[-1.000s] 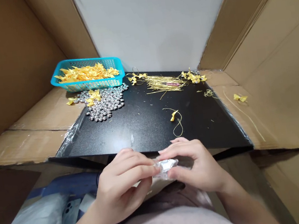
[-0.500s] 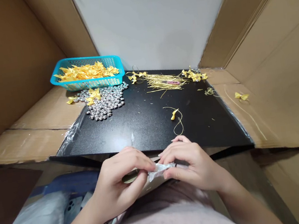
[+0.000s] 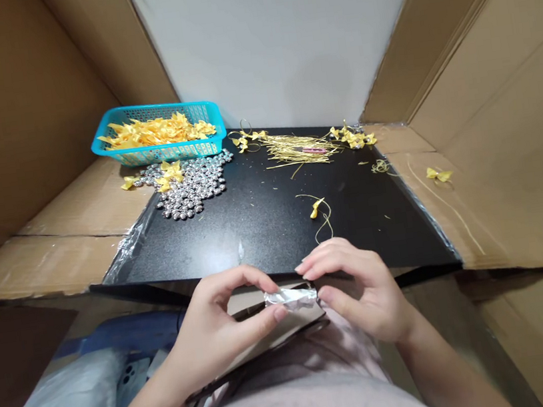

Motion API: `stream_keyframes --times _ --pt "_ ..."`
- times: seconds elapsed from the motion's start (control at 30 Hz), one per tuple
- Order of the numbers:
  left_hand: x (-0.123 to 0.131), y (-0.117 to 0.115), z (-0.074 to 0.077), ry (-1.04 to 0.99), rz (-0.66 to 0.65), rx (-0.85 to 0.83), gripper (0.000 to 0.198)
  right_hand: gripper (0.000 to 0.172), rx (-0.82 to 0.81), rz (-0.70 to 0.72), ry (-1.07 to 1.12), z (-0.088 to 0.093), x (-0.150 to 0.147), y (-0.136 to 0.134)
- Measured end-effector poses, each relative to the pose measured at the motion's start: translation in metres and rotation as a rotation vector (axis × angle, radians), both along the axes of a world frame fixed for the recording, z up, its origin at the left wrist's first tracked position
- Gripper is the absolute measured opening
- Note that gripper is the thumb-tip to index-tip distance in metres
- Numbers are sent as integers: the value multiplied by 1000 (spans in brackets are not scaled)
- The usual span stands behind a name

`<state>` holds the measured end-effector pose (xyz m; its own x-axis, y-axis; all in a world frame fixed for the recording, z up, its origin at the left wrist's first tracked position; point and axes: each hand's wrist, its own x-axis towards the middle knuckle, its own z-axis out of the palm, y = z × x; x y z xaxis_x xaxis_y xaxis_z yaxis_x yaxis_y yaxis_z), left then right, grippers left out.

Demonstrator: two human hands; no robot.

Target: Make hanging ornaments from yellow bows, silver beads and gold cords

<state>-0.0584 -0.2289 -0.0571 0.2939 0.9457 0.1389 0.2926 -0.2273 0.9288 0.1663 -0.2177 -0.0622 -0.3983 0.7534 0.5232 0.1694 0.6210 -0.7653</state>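
While the left hand [image 3: 218, 325] and right hand [image 3: 359, 292] pinch the two ends of a small foil wrapper [image 3: 291, 297] between thumb and fingers, it sits just off the near edge of the black desk [image 3: 263, 218]. Most of the desk's middle lies bare; silver beads [image 3: 188, 188] and a blue basket [image 3: 158, 135] crowd the far left corner, gold strings [image 3: 294, 150] the far edge. Cardboard walls [image 3: 499, 97] close both sides.

A small crinkled silver foil piece [image 3: 291, 297] sits pinched between both hands, just in front of the near edge of the black board. It is roughly oblong, lying sideways, shiny and creased. The left hand [image 3: 218, 325] grips its left end, the right hand [image 3: 359, 292] its right end.
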Motion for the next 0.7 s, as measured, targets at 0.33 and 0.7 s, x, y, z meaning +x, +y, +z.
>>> stream_keyframes --times 0.33,0.7 --pt "-2 2 1 -195 -92 -166 8 15 225 -116 -48 2 -5 -3" --pt "3 2 7 -161 -58 -127 10 13 -3 -80 -86 -4 -10 -3"
